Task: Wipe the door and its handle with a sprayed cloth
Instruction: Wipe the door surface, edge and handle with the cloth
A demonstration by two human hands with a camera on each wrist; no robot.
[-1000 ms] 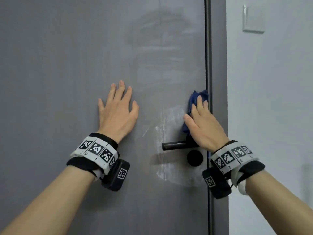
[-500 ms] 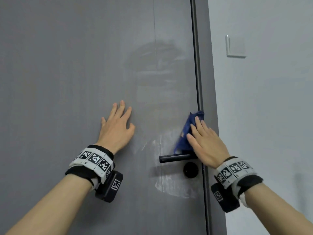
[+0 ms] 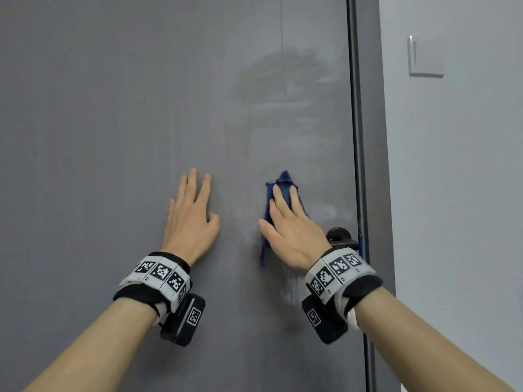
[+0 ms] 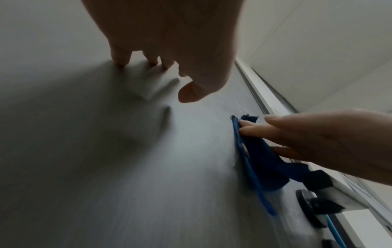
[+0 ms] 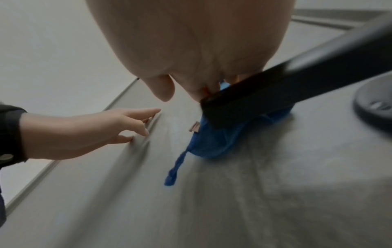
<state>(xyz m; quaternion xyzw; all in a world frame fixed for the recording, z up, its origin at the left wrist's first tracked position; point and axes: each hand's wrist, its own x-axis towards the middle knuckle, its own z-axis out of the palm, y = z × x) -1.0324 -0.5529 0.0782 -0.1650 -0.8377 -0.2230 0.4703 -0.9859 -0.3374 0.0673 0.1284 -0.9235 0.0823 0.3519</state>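
Change: cloth (image 3: pixel 283 183) carried leftward from door (image 3: pixel 113 108) edge, over handle (image 3: pixel 338 236); panel being wiped.
Right hand (image 3: pixel 291 230): flat, pressed on cloth.
Left hand (image 3: pixel 189 219): flat, braced on door.

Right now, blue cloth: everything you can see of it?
The blue cloth is dark blue, soft and bunched, pressed flat against the grey door under the right hand's straight fingers. It sits left of the black lever handle, partly behind it in the right wrist view. A thin strip dangles below.
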